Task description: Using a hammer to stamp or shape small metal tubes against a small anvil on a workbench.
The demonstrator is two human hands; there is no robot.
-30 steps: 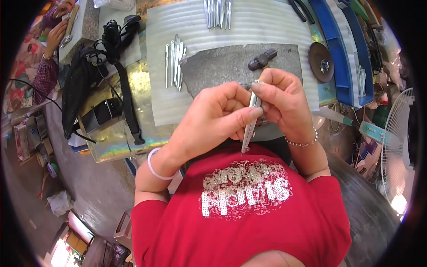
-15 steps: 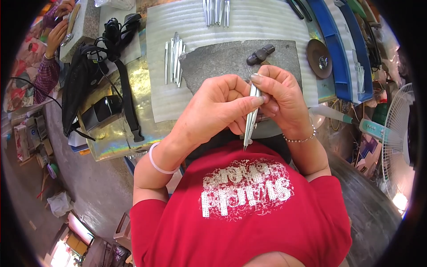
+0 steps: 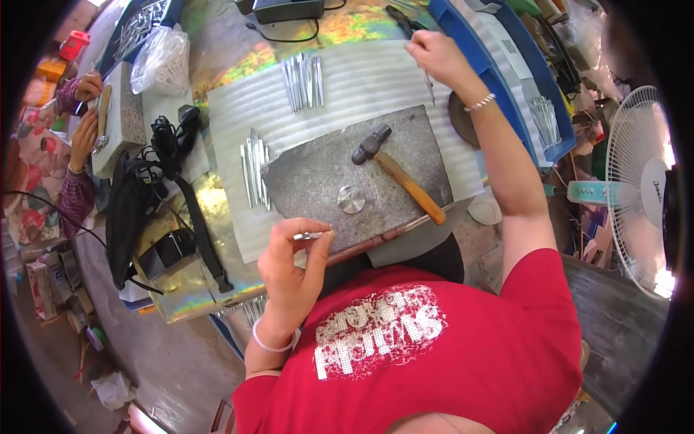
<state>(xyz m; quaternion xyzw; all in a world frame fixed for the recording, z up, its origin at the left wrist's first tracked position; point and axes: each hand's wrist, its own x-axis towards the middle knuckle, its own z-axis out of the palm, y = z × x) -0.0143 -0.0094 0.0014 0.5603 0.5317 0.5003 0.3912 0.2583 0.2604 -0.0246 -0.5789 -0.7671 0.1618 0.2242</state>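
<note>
My left hand [image 3: 289, 267] is closed at the front left edge of a dark stone slab [image 3: 303, 177], pinching a small silver metal piece [image 3: 309, 235] between thumb and fingers. At the far right, my right hand [image 3: 439, 58] is closed around a slim pointed metal tool [image 3: 429, 85] whose tip hangs down; its upper part is hidden in the fingers. Black-handled pliers [image 3: 402, 20] lie just beyond that hand. On the slab rest a ball-peen hammer [image 3: 405, 182] with a wooden handle and a round shiny metal disc [image 3: 351, 200].
Two bunches of slim silver pieces, one at the back [image 3: 302, 83] and one at the left [image 3: 254, 170], lie on a white foam sheet [image 3: 231, 130]. Blue trays [image 3: 499, 79] and a fan [image 3: 640, 192] stand right. Black straps [image 3: 195, 217] lie left; another person's hands [image 3: 85, 130] are beyond.
My hands have parted from in front of my chest. The right has reached out to the far right; the left has moved left and down. The view has shifted, uncovering the whole hammer and the disc.
</note>
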